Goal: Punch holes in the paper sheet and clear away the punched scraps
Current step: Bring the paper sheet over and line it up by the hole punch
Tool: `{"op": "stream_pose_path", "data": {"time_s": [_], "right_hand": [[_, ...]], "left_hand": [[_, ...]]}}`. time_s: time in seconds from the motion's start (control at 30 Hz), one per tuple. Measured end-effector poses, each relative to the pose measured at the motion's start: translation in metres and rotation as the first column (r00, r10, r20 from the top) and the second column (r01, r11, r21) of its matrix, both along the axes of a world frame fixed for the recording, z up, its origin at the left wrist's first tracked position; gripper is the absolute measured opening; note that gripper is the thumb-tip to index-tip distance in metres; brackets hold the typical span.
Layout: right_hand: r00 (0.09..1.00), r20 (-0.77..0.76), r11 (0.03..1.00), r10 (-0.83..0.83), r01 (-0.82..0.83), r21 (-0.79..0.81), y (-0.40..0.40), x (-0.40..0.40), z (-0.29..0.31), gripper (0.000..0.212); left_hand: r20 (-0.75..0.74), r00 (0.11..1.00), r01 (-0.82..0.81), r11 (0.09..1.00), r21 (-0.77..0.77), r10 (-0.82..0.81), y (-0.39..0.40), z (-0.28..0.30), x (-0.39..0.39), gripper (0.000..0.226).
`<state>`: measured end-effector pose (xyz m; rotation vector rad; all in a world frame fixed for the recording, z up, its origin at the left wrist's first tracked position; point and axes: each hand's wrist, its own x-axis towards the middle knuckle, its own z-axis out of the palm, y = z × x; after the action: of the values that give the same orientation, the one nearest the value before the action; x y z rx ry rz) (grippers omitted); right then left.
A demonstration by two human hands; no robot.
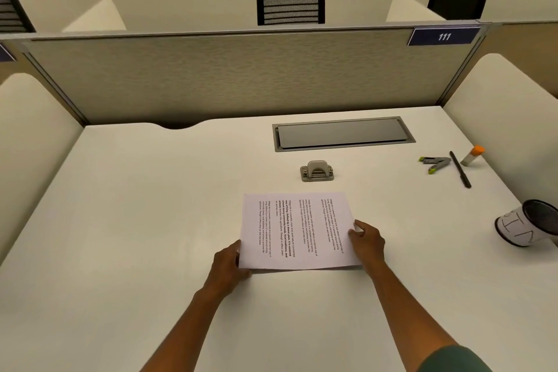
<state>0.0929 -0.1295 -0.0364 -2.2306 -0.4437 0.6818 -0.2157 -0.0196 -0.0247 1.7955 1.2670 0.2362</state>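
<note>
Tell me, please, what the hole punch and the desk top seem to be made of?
The hole punch looks like grey metal with a dull sheen: its lever catches light, though painted plastic is possible. The desk top looks like white matte laminate: smooth, even, no grain.

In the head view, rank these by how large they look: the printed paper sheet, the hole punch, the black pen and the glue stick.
1. Paper sheet, by far the largest.
2. Black pen, long but thin.
3. Hole punch, shorter but bulkier; its rank against the pen is debatable.
4. Glue stick, the smallest.
</note>
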Motion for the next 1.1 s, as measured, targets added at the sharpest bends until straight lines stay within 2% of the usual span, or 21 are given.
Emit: {"op": "stream_pose_path", "data": {"time_s": [0.23, 0.43, 0.67, 0.9, 1.1], "right_hand": [[1.0, -0.002, 1.0, 0.016, -0.016, -0.013, 0.0006, 0.0008, -0.0001, 0.037], [1.0, -0.006, 1.0, 0.007, -0.007, -0.008, 0.0005, -0.0001, 0.0004, 0.038], [1.0, 0.006, 1.0, 0.008, -0.008, -0.013, 0.0019, -0.0006, -0.0001, 0.037], [0.997, 0.074, 0.999, 0.022, -0.02, -0.03, 0.003, -0.0012, -0.0012, 0.021], [1.0, 0.029, 1.0, 0.006, -0.005, -0.031, 0.0029, 0.0008, -0.0022, 0.021]], "left_hand": [[-0.029, 0.999, -0.013, 1.0, 0.007, 0.014, -0.0005, -0.0008, -0.0003, 0.038], [-0.02, 0.999, -0.027, 0.999, -0.025, 0.026, -0.0014, 0.0043, -0.0007, 0.047], [-0.009, 0.999, -0.038, 0.998, -0.04, 0.038, -0.002, 0.0076, 0.0017, 0.045], [-0.011, 0.999, -0.043, 0.998, -0.051, 0.043, -0.0006, 0.0041, 0.0021, 0.047], [-0.017, 0.999, -0.045, 0.997, -0.058, 0.044, 0.0, 0.0027, 0.0023, 0.05]]}}
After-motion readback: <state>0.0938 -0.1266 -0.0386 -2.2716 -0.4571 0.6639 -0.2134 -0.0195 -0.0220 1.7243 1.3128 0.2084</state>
